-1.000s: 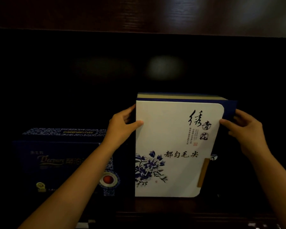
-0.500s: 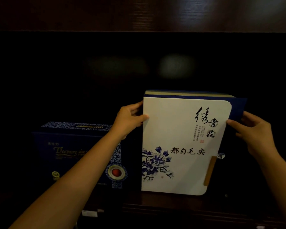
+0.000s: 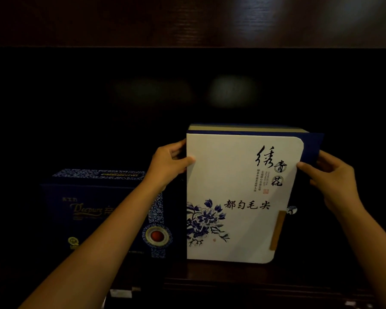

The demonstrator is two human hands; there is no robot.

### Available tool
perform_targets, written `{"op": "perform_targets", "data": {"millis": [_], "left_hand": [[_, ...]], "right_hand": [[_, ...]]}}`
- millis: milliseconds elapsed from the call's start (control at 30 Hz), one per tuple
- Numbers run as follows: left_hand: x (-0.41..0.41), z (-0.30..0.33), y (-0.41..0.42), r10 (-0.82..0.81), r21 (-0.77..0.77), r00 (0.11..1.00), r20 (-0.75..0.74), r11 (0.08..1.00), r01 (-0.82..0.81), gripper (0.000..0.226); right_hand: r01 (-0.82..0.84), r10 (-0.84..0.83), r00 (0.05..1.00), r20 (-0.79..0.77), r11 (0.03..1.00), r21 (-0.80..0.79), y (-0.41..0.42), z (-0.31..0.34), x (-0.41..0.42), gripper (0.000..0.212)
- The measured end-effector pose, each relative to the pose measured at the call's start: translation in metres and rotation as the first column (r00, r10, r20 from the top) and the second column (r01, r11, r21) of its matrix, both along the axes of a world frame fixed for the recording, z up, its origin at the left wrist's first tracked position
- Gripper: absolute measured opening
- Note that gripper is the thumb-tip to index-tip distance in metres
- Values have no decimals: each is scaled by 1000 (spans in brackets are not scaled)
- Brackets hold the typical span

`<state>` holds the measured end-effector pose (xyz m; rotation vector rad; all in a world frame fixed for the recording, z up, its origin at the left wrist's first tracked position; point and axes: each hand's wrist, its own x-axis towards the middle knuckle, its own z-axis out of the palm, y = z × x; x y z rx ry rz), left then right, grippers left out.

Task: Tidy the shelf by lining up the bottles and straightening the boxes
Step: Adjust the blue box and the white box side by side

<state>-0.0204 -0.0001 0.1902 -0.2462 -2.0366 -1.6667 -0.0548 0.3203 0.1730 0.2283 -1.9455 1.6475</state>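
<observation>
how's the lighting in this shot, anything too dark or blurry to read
Head view: very dim; the shelf recess behind is nearly black, with only two blurred pale patches. The white box is the one bright, legible thing, gripped by the left hand and right hand. The dark blue box is barely readable. Soft glare on the wood panel above.

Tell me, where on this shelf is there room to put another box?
It is dark, so only roughly. The likeliest bare stretch is right of the white box, beyond the right hand. Left of the dark blue box looks open too. Between the two boxes it is crowded: only a thin gap, crossed by the left hand.
</observation>
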Motion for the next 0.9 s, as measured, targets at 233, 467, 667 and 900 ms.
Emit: {"op": "perform_targets", "data": {"millis": [233, 467, 667, 900], "left_hand": [[-3, 1, -4, 24, -16, 1000, 8, 1000, -24, 57], [-1, 0, -9, 51, -44, 999, -18, 998, -51, 55], [-4, -2, -10, 54, -48, 998, -18, 997, -55, 57], [-3, -7, -8, 94, -48, 995, -23, 994, -96, 57]], "right_hand": [[14, -14, 1000, 2, 999, 36, -4, 0, 1, 44], [11, -12, 1000, 6, 999, 30, -11, -1, 4, 44], [9, -9, 1000, 12, 999, 43, -11, 0, 4, 45], [43, -44, 999, 8, 994, 98, -13, 1, -1, 47]]}}
